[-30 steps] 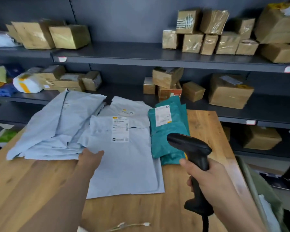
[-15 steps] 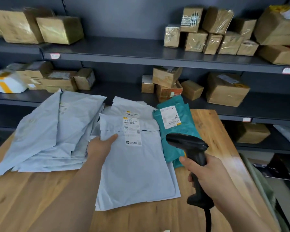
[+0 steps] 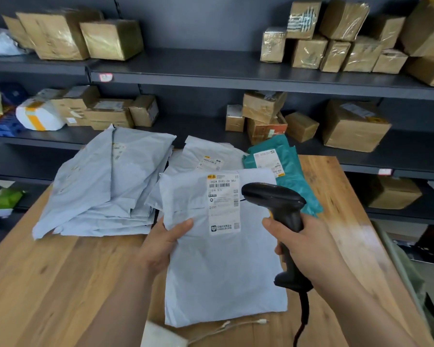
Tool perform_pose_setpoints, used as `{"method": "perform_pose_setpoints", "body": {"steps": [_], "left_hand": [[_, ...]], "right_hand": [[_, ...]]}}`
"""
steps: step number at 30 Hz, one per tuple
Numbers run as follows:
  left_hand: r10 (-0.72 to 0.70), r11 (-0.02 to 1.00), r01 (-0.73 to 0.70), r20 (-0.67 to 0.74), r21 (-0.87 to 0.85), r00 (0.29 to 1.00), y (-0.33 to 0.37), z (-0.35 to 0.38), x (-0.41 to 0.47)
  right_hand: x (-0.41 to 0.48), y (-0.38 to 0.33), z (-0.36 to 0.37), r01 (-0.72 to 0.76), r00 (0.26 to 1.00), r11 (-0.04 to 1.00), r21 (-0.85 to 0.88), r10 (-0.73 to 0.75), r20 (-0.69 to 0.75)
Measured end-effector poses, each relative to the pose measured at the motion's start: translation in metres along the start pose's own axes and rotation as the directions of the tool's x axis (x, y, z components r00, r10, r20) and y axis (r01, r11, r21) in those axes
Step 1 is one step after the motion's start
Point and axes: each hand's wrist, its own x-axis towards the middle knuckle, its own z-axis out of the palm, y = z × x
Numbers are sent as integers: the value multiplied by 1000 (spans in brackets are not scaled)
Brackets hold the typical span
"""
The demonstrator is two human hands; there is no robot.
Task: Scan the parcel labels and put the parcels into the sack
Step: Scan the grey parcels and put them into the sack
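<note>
— Parcel (image 3: 223,259), the grey one: where is it now?

— It has come off the table (image 3: 60,284). A second ago it lay flat there; now the left hand (image 3: 166,244) grips its left edge, thumb on top, and holds it tilted up toward the person.

— And the scanner (image 3: 278,209)?

— The right hand (image 3: 308,244) is closed around its handle, with the head just beside the label (image 3: 223,204). I think the scan can happen now.

— How does the parcel point?

— Its long axis runs away from the person, label end toward the shelves (image 3: 236,76). The sack is probably the green edge at the right; I cannot tell.
</note>
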Motion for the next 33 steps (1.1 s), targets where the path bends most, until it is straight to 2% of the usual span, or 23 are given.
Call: {"method": "perform_pose_setpoints", "body": {"steps": [9,14,24,33], "left_hand": [[-10,999,10,8,-33,1000,-3,7,-25],[10,997,-11,-16,-74,1000,-5,13,-29],[6,997,-10,-43,-76,999,-4,16,-36],[75,990,-71,27,-119,997,29,52,-41]], "right_hand": [[-34,-7,-5,30,1000,999,-45,-30,-7],[-45,-9,-10,61,998,988,-142,-65,-25],[-52,-7,-16,47,997,991,-125,-54,-53],[-66,-3,-84,15,967,992,-127,-47,-251]]}}
